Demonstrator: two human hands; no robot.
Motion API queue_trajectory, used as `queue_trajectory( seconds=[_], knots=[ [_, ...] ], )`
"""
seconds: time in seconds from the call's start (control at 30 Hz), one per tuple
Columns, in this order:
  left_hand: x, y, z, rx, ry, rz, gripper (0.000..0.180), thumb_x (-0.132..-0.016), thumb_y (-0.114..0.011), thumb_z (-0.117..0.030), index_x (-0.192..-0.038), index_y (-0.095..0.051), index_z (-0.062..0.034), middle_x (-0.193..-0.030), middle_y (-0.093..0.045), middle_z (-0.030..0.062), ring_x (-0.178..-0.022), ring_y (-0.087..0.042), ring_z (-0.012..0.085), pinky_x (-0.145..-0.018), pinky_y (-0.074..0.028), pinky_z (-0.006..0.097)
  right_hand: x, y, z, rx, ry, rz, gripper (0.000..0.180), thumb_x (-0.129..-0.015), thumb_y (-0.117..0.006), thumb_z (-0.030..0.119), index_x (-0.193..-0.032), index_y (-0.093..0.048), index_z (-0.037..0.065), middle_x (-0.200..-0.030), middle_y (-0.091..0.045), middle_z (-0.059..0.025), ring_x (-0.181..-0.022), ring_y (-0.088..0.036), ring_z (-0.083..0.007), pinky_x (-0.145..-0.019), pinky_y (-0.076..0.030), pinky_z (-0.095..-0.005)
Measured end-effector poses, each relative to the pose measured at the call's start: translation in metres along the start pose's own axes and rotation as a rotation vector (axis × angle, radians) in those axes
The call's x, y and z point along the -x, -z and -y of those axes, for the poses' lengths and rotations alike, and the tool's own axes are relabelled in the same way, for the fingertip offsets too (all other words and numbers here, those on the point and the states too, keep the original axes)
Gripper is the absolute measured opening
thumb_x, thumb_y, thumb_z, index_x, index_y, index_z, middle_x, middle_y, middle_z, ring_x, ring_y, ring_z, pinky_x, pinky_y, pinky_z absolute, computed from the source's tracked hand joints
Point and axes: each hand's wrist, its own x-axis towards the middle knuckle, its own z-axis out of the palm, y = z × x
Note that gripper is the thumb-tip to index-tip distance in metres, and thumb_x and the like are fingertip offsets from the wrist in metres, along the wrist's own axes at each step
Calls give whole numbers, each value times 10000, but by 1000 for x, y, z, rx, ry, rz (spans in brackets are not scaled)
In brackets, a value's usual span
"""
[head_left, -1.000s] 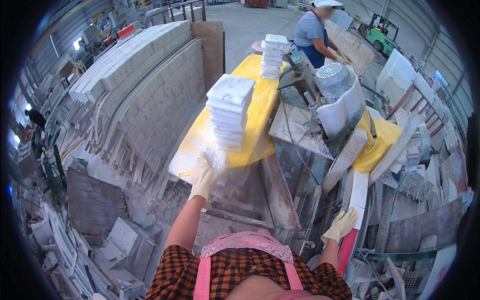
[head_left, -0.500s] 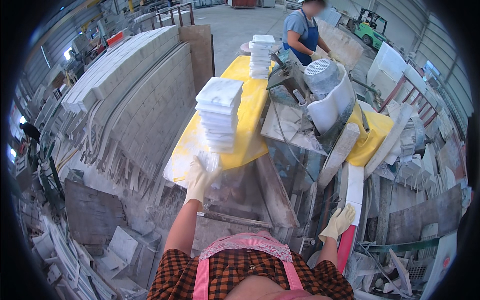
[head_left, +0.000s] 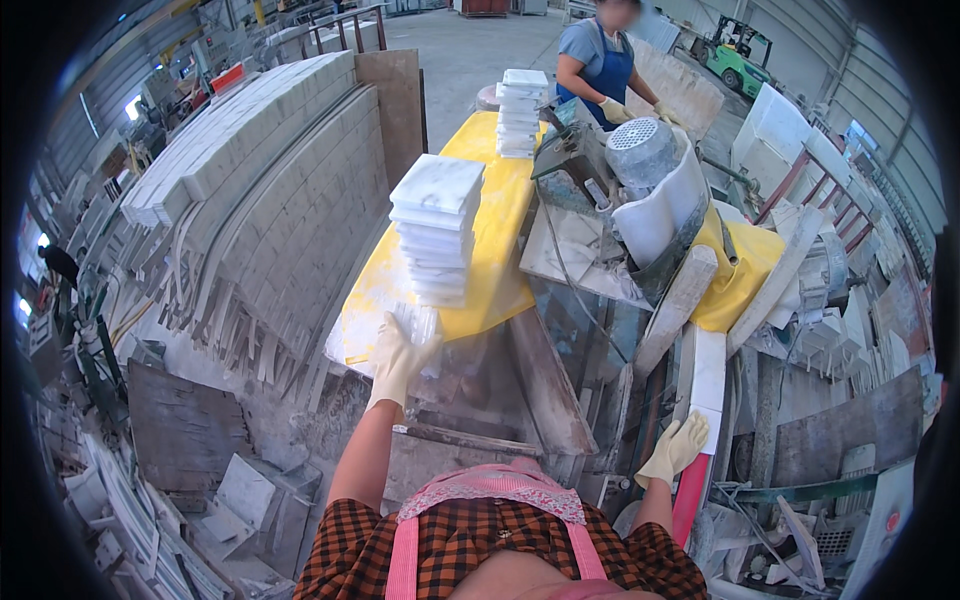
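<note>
While the left hand [head_left: 400, 358], in a pale rubber glove, is stretched forward, its fingers are closed around a small clear piece [head_left: 424, 322] at the near edge of the yellow table [head_left: 500, 240]; what that piece is made of cannot be told. It is held just below a stack of white marble tiles [head_left: 438, 228], which is piled squarely on the yellow top, and whether piece and stack touch cannot be made out. A second, taller stack of tiles [head_left: 522, 112] is seen at the far end of the same table, well apart from the first.

The right hand [head_left: 676, 448], gloved likewise, is kept low at the person's side, with its fingers loosely spread and nothing gripped. It is placed against a long white slab with a red lower end [head_left: 700, 430], which is leaned upright beside the cutting machine [head_left: 620, 200]. The grey motor housing of that machine is seen to the right of the table, with a yellow cover [head_left: 742, 270] draped next to it.

To the left of the table, long rows of cut stone blocks [head_left: 250, 190] are stacked on edge. At the far end, a second person in a blue apron [head_left: 604, 62] is seen bent over the machine with gloved hands. A green forklift [head_left: 744, 58] is parked behind, on the concrete floor.
</note>
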Motion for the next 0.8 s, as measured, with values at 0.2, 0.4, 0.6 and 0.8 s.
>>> queue_trajectory(
  seconds=[0.2, 0.4, 0.6, 0.8],
  knots=[
    [-2, -3, 3, -31, -33, -18, 1216, -739, -788, -626, -1523, -302, 167, -1290, -652, 337, -1194, -663, 427, -1009, -529, 444, 3, 2, -2, -2, 12, -8, 528, -1001, -502, 252, -1451, -527, -23, -1515, -508, -253, -1439, -424, -413, -1244, -274, -499],
    [-1, -4, 4, -16, -20, -10, 1217, -747, -787, -624, -1530, -293, 166, -1296, -649, 339, -1197, -662, 426, -1012, -527, 446, 7, 7, -1, -17, 5, 4, 529, -1001, -498, 249, -1453, -524, -25, -1514, -508, -254, -1439, -422, -415, -1246, -269, -501],
    [-1, -3, 2, -25, -23, -21, 1215, -746, -783, -623, -1532, -295, 164, -1301, -647, 338, -1199, -662, 420, -1014, -527, 440, 10, 11, -2, -20, -6, 22, 528, -1004, -491, 244, -1458, -518, -25, -1515, -507, -256, -1444, -415, -419, -1249, -263, -501],
    [-3, -6, 5, -21, -13, -11, 1219, -737, -787, -624, -1533, -301, 161, -1297, -650, 336, -1193, -665, 416, -1010, -532, 430, 13, 11, -4, -13, -9, 28, 526, -1007, -499, 246, -1460, -517, -22, -1518, -504, -255, -1449, -408, -420, -1248, -268, -501]
  ],
)
